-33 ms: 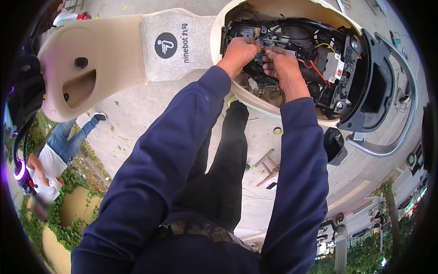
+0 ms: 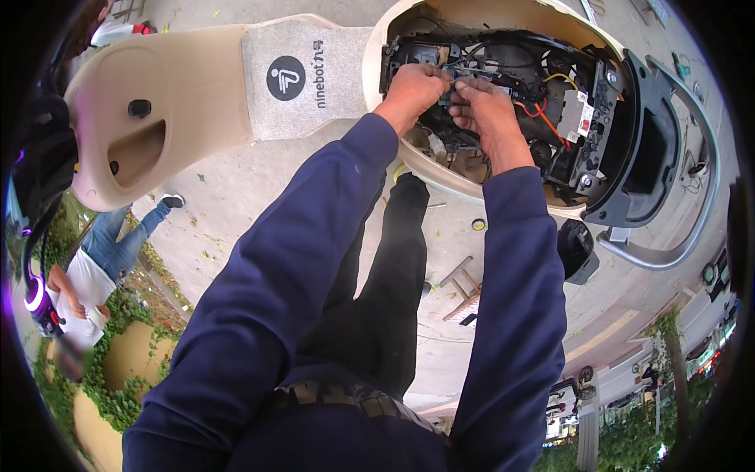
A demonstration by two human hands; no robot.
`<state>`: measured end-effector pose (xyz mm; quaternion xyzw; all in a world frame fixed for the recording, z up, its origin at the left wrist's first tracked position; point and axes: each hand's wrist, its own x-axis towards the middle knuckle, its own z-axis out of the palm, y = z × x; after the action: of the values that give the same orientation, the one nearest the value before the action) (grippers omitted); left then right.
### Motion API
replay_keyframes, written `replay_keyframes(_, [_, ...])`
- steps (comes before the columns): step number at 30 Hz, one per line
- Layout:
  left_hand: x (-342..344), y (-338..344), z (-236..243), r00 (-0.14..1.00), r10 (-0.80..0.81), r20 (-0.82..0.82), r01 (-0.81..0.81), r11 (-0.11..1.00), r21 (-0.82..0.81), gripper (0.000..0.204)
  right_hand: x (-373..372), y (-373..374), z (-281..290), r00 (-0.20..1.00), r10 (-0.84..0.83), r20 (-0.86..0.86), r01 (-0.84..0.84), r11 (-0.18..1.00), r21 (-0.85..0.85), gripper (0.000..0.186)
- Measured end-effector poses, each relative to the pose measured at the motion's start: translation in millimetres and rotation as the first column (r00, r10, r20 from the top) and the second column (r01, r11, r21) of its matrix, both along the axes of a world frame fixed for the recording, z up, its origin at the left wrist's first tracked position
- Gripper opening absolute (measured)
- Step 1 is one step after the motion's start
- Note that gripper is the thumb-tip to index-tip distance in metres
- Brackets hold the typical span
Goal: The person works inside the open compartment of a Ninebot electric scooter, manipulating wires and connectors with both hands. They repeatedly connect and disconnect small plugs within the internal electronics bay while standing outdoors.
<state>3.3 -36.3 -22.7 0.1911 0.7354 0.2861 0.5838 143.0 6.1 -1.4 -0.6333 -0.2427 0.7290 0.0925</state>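
Note:
Both my hands are inside the open seat bay of a beige electric scooter [image 2: 185,75], over its exposed wiring. My left hand [image 2: 413,94] has thumb and fingers pinched together, with thin wires close to the tips. Just to its right, my right hand [image 2: 487,114] pinches with thumb and forefinger, its other fingers curled under. The fingertips of the two hands nearly meet. Whatever lies between them is too small and covered to name. Right of my right hand are a red wire [image 2: 536,112], an orange cable [image 2: 552,124] and a grey-white breaker-like block [image 2: 575,116].
A curved silver grab rail [image 2: 712,165] rounds the scooter's tail. On the paving lie a small wooden rack-like piece [image 2: 465,291] and a yellow-black tape roll [image 2: 478,225]. At left, a person in jeans [image 2: 110,244] is near plants [image 2: 126,315]. My legs are beside the scooter.
The fingers of my right hand have shifted very slightly. My left hand, the scooter and its wiring look the same.

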Motion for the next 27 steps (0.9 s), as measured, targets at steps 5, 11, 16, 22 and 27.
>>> replay_keyframes(5, [3.5, -1.7, -6.8, 0.999, -0.044, -0.009, 0.044, 0.998, 0.051, 0.013, -5.7, -4.7, -9.6, 0.953, 0.134, 0.270, -0.196, 0.956, 0.217, 0.015])
replay_keyframes(11, [-1.5, -2.7, -8.4, 0.998, -0.059, -0.010, 0.060, 0.996, 0.069, 0.017, -14.2, -5.1, 0.0, 0.964, 0.086, 0.253, -0.110, 0.991, 0.081, 0.015])
replay_keyframes(16, [-0.7, -0.5, 3.6, 0.998, -0.054, 0.033, 0.052, 0.998, 0.046, 0.019, -11.6, -2.7, -2.5, 0.922, 0.221, 0.318, -0.267, 0.957, 0.110, 0.016])
replay_keyframes(22, [0.5, -0.8, 1.5, 0.999, -0.040, 0.011, 0.040, 0.998, 0.054, 0.019, -13.7, -4.9, -2.8, 0.976, 0.150, 0.159, -0.160, 0.986, 0.046, 0.022])
replay_keyframes(27, [-1.5, -1.1, 0.3, 0.999, -0.042, -0.012, 0.043, 0.998, 0.047, 0.019, -8.1, -0.5, 5.0, 0.999, -0.042, -0.013, 0.040, 0.991, -0.124, 0.023])
